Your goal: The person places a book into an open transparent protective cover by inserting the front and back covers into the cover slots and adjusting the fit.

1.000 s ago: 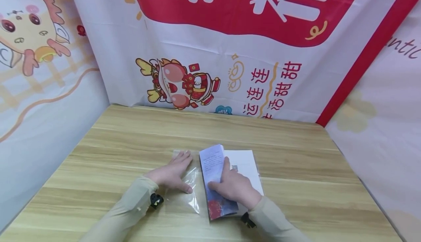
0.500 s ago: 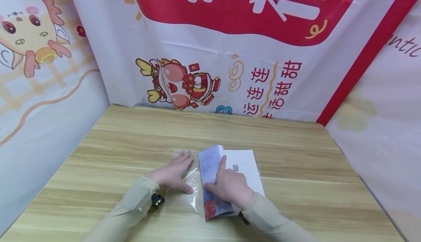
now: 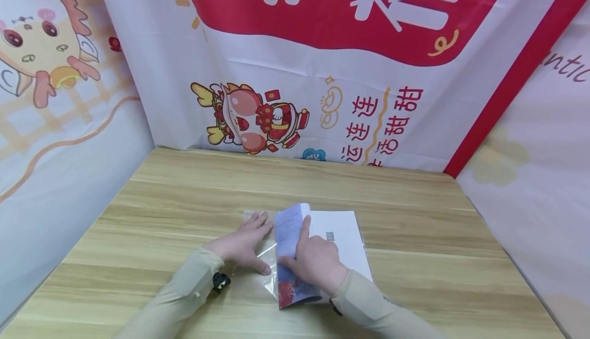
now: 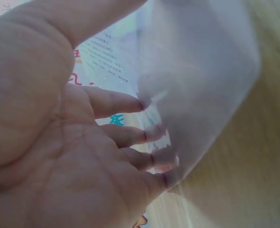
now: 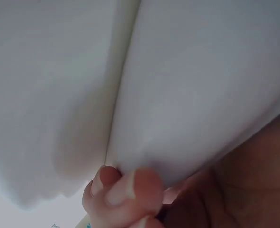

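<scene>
My left hand (image 3: 241,247) rests with spread fingers on a clear plastic cover (image 3: 268,257), which lies to the left of a booklet. In the left wrist view, the fingertips touch the see-through plastic (image 4: 211,80). The booklet's printed purple-blue leaf (image 3: 288,231), with a red patch near its bottom, is bent up and over to the left. My right hand (image 3: 318,259) pinches this leaf, index finger pointing along its right edge. Under it shows a white page (image 3: 343,247) with a small square code. Curled fingers (image 5: 130,194) meet white paper (image 5: 201,95) in the right wrist view.
All of this lies on a wood-grain table (image 3: 207,190). A white and red printed cloth (image 3: 276,62) hangs behind the table's far edge. Printed cloths also hang at the left (image 3: 69,139) and right (image 3: 544,185) sides.
My right hand has moved a little to the left with the purple-blue leaf, uncovering more of the white page. My left hand has stayed on the plastic cover.
</scene>
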`<action>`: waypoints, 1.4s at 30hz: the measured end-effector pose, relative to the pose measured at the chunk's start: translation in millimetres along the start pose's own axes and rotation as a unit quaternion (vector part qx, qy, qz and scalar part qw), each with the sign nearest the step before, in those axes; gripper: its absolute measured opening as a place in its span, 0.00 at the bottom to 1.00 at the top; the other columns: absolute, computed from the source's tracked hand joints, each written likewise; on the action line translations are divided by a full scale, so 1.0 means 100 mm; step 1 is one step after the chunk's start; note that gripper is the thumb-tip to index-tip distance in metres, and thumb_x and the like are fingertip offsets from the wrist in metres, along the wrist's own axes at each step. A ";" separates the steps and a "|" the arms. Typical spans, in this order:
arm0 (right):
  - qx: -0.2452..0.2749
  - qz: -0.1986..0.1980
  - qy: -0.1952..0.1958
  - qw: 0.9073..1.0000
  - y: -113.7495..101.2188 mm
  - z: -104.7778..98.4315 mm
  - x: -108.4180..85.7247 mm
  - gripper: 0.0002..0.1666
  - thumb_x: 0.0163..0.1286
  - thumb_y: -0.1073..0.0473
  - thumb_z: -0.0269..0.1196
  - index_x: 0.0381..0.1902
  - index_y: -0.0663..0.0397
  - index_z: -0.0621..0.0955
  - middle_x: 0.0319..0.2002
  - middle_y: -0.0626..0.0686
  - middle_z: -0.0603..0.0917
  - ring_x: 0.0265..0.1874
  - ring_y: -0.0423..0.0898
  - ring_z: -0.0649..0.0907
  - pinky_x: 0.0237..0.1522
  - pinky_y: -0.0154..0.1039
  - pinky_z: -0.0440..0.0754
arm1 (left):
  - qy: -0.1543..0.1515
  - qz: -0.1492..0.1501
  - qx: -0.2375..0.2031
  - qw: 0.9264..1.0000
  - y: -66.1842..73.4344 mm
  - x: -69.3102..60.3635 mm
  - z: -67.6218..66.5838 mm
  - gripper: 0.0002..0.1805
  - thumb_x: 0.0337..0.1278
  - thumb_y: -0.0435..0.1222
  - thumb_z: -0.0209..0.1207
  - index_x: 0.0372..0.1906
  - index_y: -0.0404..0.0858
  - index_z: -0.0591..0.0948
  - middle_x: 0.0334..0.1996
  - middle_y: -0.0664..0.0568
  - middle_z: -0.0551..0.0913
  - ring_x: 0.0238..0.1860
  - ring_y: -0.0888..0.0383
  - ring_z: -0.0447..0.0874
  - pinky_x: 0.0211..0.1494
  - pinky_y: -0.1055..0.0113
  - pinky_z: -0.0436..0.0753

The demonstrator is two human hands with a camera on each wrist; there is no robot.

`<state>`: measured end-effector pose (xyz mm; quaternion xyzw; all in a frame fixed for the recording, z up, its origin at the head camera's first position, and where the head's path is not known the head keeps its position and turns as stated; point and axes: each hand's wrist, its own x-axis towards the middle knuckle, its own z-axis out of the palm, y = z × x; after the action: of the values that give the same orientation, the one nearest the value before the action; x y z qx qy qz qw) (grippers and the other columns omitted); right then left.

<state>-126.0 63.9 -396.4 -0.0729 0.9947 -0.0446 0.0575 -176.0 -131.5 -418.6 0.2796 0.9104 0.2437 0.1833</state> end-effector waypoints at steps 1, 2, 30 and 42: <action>-0.002 0.000 -0.002 1.000 0.00 0.00 0.00 0.68 0.58 0.27 0.63 0.73 0.75 0.52 0.13 0.52 0.71 0.13 0.45 0.73 0.14 0.42 0.74 | 0.000 -0.001 -0.001 1.000 0.00 0.00 0.00 0.64 0.34 0.50 0.77 0.75 0.31 0.55 0.76 0.35 0.40 0.75 0.38 0.31 0.73 0.42 0.39; -0.004 -0.002 -0.006 1.000 -0.01 0.00 0.00 0.67 0.60 0.28 0.63 0.73 0.75 0.51 0.13 0.52 0.71 0.12 0.45 0.73 0.14 0.42 0.74 | 0.001 -0.001 -0.002 1.000 0.00 -0.01 0.01 0.64 0.34 0.50 0.78 0.75 0.31 0.55 0.76 0.35 0.40 0.75 0.38 0.31 0.73 0.41 0.40; 0.086 -0.009 -0.080 0.993 0.05 -0.10 0.01 0.56 0.70 0.44 0.60 0.75 0.73 0.44 0.13 0.51 0.74 0.11 0.46 0.75 0.14 0.42 0.74 | 0.011 0.000 0.003 1.000 -0.02 0.00 0.04 0.66 0.28 0.54 0.79 0.75 0.32 0.57 0.76 0.37 0.41 0.75 0.39 0.31 0.73 0.42 0.40; 0.077 0.002 -0.071 0.994 0.05 -0.09 0.01 0.55 0.71 0.43 0.59 0.75 0.73 0.45 0.14 0.51 0.73 0.12 0.46 0.75 0.16 0.43 0.74 | 0.013 -0.004 0.004 1.000 -0.01 0.01 0.03 0.67 0.28 0.54 0.79 0.75 0.32 0.57 0.76 0.37 0.41 0.75 0.39 0.32 0.73 0.42 0.40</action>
<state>-128.4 69.8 -388.1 -0.0689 0.9818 -0.1161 0.1337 -176.1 -130.9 -421.8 0.2735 0.9148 0.2428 0.1715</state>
